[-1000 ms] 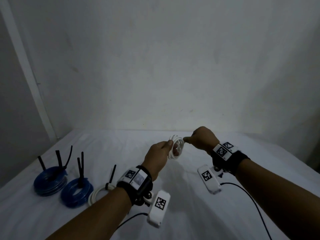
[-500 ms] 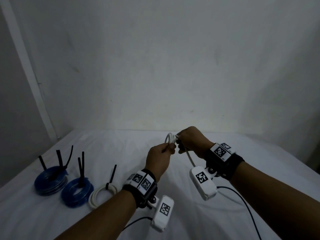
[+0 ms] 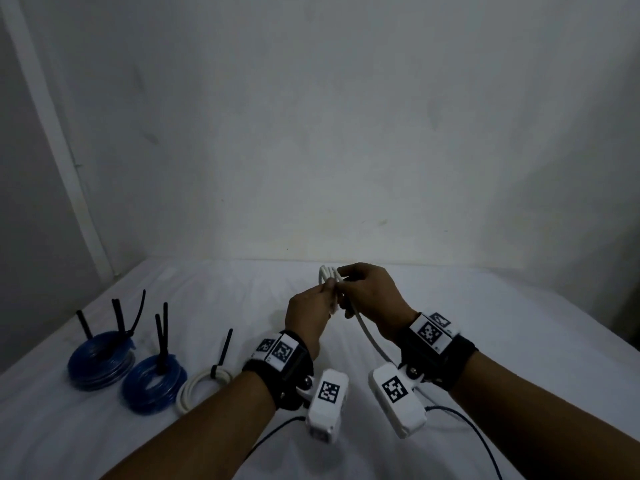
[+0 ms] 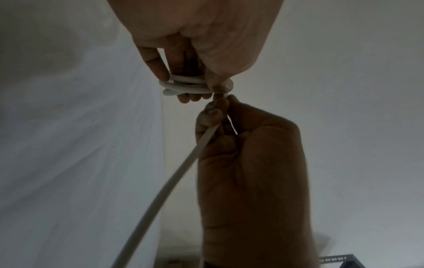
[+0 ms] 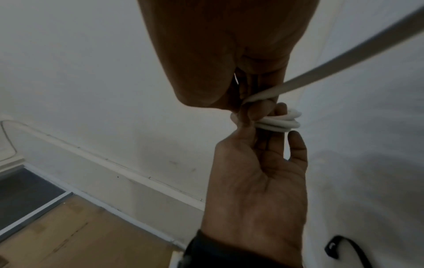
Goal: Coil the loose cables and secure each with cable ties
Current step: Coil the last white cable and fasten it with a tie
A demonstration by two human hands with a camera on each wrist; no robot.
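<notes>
Just above the middle of the head view, both hands meet over the white-covered table [image 3: 485, 341] around a small bundle of white cable [image 3: 327, 275], held clear of the surface. The left hand [image 3: 306, 311] is curled, pinching the stacked loops between thumb and fingers so they stay together; the right hand [image 3: 372, 299] is also curled, gripping the free run of the same cable, which trails down and to the right toward the lower edge of the frame. The cable looks light, smooth and springy (thin round jacket, a few tight turns), so I judge the loops will try to spring open if the pinch slackens. The best hold is across all the turns at one point of the ring, leaving the opposite side free for a tie. At the lower left of the head view lie two blue coils [image 3: 100, 365] and one white coil [image 3: 204, 386], each already bound with black cable ties [image 3: 221, 355] whose tails stand upright.
</notes>
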